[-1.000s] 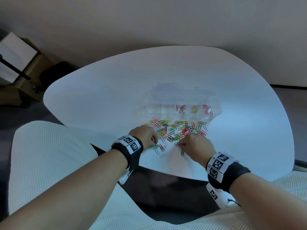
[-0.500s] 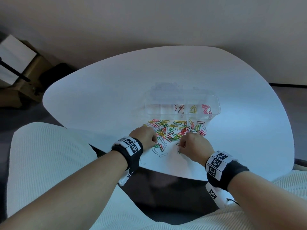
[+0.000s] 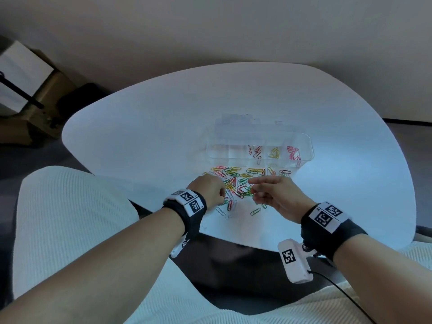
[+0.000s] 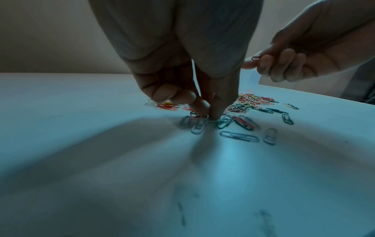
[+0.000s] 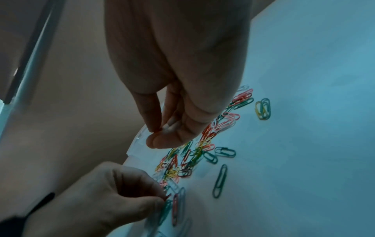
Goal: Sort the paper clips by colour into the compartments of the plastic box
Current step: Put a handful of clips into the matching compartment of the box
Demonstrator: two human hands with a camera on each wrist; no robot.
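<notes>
The left hand pinches down on a paper clip at the near edge of the pile of clips. The right hand, lifted above the pile, pinches one dark red clip. Beyond the pile, the plastic box sits on the counter, holding sorted clips.

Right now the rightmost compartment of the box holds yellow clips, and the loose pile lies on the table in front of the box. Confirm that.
Wrong in one respect: the rightmost compartment holds pink clips; the yellow clips sit one compartment to its left, as the head view shows. The loose pile does lie on the table in front of the plastic box.
</notes>
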